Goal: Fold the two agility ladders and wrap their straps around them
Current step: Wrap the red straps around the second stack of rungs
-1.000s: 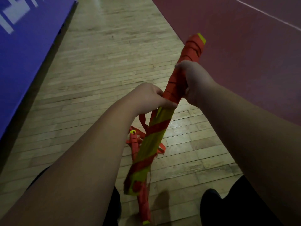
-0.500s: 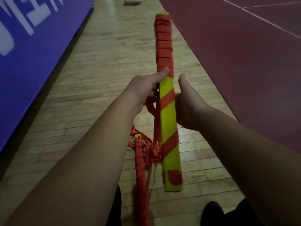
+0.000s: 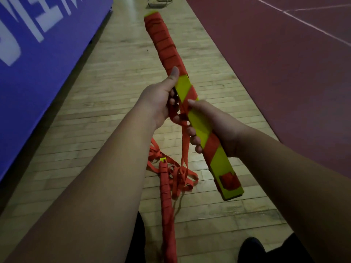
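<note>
Through the head camera I see the held ladder (image 3: 201, 128), a yellow folded stack half wound in red, slanting from top centre down to the right above the wooden floor (image 3: 114, 92). The left hand (image 3: 157, 99) has its grip clamped on the stack's middle, thumb along its edge. The right hand (image 3: 214, 122) is clamped round it just below. The strap (image 3: 185, 147) hangs between them to a loose heap beside the second ladder (image 3: 166, 196), which lies on the floor. A blue pad (image 3: 38, 63) borders the left, a red court (image 3: 284, 73) the right, and open boards run ahead.
</note>
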Demonstrator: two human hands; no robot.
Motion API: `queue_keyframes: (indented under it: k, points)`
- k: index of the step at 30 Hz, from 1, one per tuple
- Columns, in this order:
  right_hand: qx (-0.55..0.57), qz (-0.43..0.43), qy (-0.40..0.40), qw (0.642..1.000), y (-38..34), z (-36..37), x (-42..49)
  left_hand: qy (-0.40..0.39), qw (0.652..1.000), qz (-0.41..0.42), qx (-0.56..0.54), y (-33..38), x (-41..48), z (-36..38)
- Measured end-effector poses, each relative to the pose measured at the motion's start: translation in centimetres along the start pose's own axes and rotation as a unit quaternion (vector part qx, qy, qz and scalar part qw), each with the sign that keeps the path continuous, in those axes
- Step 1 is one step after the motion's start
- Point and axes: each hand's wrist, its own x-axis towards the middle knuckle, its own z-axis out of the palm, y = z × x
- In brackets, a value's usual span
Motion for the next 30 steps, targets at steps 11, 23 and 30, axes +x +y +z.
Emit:
queue_keyframes:
  k: [11, 23, 30]
  points:
    - [0.037, -0.005, -0.020, 0.999, -0.4, -0.8, 0.0, -0.020, 0.992, 0.033, 0.122, 1.2, 0.1, -0.4]
    - [-0.114, -0.015, 0.108, 0.987, 0.3, -1.5, 0.5, -0.005, 0.954, 0.070, 0.292, 1.2, -0.8, -0.8]
    - [-0.248, -0.064, 0.227, 0.939, 1.3, -1.5, 1.6, 0.030, 0.951, 0.048, 0.305, 0.9, -0.5, -0.8]
